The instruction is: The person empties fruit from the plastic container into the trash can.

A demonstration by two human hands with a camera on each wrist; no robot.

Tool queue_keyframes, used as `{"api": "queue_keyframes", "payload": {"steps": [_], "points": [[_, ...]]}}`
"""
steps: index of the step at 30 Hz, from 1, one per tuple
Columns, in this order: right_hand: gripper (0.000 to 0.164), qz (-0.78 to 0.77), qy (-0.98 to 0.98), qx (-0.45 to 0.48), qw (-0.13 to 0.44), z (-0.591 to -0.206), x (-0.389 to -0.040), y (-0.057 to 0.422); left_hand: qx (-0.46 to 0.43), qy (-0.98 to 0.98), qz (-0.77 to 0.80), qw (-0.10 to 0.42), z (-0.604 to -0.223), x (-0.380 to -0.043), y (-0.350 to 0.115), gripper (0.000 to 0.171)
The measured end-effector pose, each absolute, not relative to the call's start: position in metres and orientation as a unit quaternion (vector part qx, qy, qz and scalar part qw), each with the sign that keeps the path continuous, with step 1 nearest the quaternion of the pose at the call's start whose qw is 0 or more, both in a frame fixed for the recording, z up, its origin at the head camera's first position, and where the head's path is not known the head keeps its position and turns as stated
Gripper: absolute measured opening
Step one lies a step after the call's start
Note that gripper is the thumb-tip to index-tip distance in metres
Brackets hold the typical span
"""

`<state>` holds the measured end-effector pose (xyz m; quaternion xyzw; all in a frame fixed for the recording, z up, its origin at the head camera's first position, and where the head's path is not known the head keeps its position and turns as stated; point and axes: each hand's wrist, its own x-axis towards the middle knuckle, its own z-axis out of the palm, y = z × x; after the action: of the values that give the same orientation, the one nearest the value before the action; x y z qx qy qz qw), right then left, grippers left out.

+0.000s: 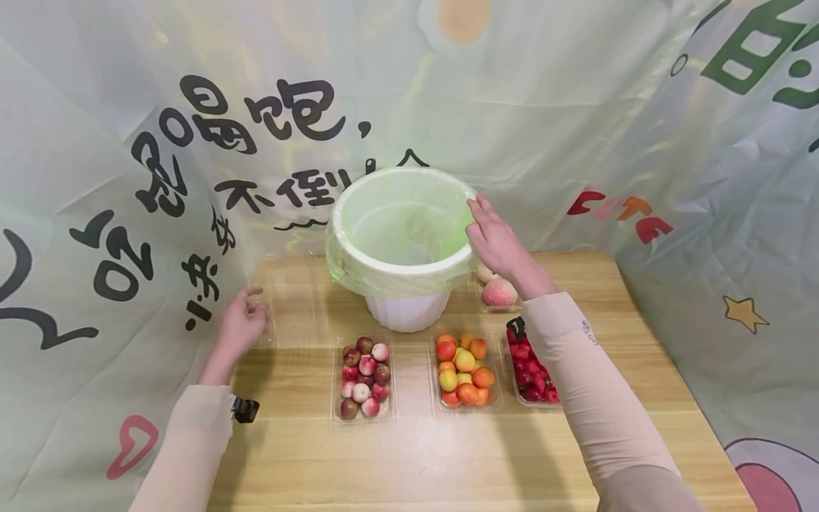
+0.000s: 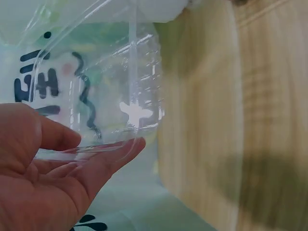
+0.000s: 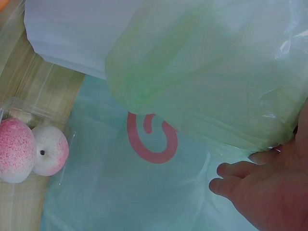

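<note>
My left hand point(image 1: 242, 323) is at the left side of the table, pinching the edge of a clear plastic container point(image 2: 110, 91) between thumb and fingers. Nothing shows inside the container, which is tilted in the left wrist view. In the middle stands a white bin point(image 1: 409, 313) lined with a thin green plastic bag point(image 1: 352, 274) folded over its rim. My right hand point(image 1: 502, 245) grips the bin's rim on the right side, over the bag. The right wrist view shows some of its fingers point(image 3: 236, 171) beside the bag's hanging edge; the thumb is hidden there.
Clear boxes of small plums point(image 1: 366, 377) and orange-yellow fruits point(image 1: 465, 373) sit in front of the bin. A box of red berries point(image 1: 531, 373) lies partly under my right sleeve. Behind that arm is a box of peaches point(image 1: 499, 293). Printed cloth point(image 1: 544, 128) encloses the wooden table point(image 1: 409, 462).
</note>
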<state>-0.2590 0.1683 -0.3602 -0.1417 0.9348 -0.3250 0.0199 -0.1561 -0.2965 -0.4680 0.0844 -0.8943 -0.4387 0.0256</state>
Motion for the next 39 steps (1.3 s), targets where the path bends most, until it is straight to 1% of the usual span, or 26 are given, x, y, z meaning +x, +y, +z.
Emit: {"api": "queue_keyframes", "payload": {"steps": [7, 16, 21, 29, 39], "points": [[0.068, -0.325, 0.934, -0.143, 0.02, -0.359, -0.26, 0.169, 0.06, -0.899, -0.433, -0.037, -0.484, -0.15, -0.303, 0.05], [0.069, -0.323, 0.936, -0.142, 0.019, -0.36, -0.261, 0.17, 0.058, -0.914, -0.391, -0.087, -0.493, -0.139, -0.312, 0.05], [0.068, -0.326, 0.934, -0.143, 0.017, -0.36, -0.26, 0.17, 0.064, -0.92, -0.372, -0.105, -0.499, -0.133, -0.318, 0.051], [0.069, -0.326, 0.934, -0.143, 0.026, -0.361, -0.259, 0.169, 0.07, -0.922, -0.356, -0.136, -0.518, -0.127, -0.328, 0.05], [0.069, -0.327, 0.933, -0.147, 0.02, -0.361, -0.259, 0.169, 0.073, -0.914, -0.368, -0.155, -0.529, -0.12, -0.328, 0.05]]}}
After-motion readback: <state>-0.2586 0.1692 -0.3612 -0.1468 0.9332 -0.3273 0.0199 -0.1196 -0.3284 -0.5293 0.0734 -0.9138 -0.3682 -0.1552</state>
